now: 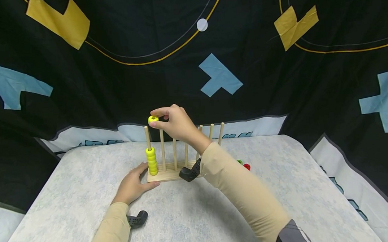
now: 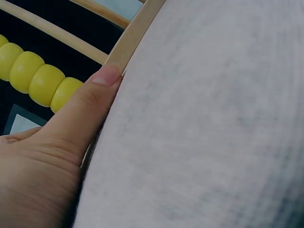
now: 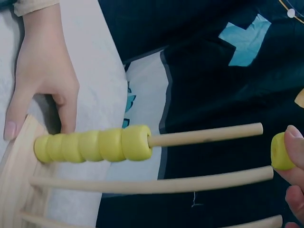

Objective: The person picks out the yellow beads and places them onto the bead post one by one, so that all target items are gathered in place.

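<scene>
In the head view my right hand [image 1: 179,125] pinches a yellow bead [image 1: 153,119] between thumb and fingers, its hole showing. The bead is above and slightly right of the leftmost peg [image 1: 147,137], apart from it. Several yellow beads [image 3: 92,146] are stacked at the bottom of that peg. The other pegs [image 3: 156,185] that show are bare. My left hand [image 1: 134,183] grips the left end of the wooden base [image 1: 168,175], the thumb along its front edge and the fingers round the far side. In the left wrist view the thumb [image 2: 90,99] presses the base's edge.
A green bead [image 1: 240,162] and a red bead [image 1: 246,166] lie right of the rack, partly behind my right sleeve [image 1: 242,191]. The pale cloth-covered table [image 1: 95,168] ends at a dark curtain [image 1: 140,87] with blue and yellow shapes.
</scene>
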Motion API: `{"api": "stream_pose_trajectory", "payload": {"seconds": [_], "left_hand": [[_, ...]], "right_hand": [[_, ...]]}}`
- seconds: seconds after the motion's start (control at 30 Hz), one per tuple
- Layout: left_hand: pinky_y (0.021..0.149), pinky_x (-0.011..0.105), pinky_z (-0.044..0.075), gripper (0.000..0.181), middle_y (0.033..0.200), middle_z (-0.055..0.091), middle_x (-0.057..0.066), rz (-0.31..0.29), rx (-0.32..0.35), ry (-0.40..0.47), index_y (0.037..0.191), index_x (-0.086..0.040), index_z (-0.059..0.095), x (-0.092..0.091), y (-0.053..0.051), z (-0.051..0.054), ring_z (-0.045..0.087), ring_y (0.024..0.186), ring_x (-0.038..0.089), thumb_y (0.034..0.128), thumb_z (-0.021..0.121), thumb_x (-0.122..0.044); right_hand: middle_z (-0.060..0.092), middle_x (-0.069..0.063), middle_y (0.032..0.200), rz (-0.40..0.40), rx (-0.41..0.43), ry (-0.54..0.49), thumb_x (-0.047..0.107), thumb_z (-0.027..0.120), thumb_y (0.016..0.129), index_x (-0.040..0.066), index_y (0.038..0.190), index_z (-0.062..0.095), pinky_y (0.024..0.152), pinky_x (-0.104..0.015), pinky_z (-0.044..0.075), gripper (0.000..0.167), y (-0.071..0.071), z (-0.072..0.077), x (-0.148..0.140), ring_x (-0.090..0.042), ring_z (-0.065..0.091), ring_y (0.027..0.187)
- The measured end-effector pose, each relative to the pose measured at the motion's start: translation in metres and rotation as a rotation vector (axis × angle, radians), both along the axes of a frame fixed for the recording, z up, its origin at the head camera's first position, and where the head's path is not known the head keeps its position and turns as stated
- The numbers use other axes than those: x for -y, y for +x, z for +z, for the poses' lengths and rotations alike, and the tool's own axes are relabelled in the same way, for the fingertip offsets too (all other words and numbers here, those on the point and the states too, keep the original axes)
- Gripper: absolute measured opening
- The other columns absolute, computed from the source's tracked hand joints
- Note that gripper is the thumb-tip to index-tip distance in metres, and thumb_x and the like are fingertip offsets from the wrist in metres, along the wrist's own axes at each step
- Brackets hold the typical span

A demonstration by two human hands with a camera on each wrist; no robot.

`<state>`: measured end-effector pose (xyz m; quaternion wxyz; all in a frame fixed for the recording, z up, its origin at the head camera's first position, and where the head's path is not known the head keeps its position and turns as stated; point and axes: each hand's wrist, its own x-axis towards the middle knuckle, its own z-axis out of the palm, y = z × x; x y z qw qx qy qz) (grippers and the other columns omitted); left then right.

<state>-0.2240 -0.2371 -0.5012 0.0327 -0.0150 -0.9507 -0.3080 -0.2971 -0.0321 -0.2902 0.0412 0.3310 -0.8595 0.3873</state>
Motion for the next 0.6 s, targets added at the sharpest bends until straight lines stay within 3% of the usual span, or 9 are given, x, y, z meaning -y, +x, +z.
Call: {"api": "stream_pose_trajectory", "payload": {"seconds": [0.33, 0.6], "left_hand": [[0.116, 0.064, 0.031, 0.101, 0.157, 0.037, 0.024, 0.006, 0.005, 0.018, 0.150, -0.009, 0.042, 0.001, -0.001, -0.004, 0.035, 0.143, 0.046, 0.0730, 0.078, -0.064], [0.116, 0.064, 0.032, 0.101, 0.156, 0.038, 0.024, 0.005, 0.002, 0.008, 0.150, -0.010, 0.043, 0.001, -0.001, -0.003, 0.036, 0.143, 0.046, 0.0730, 0.078, -0.065]], "right_hand": [[0.068, 0.003, 0.130, 0.066, -0.011, 0.002, 0.025, 0.072, 0.092, 0.016, 0.130, 0.067, 0.088, -0.018, 0.052, 0.039, 0.005, -0.005, 0.010, -0.016, 0.058, 0.113], [0.069, 0.003, 0.129, 0.066, -0.008, 0.009, 0.027, 0.073, 0.090, 0.017, 0.130, 0.067, 0.086, -0.018, 0.052, 0.041, 0.006, -0.006, 0.014, -0.017, 0.058, 0.113]]}}
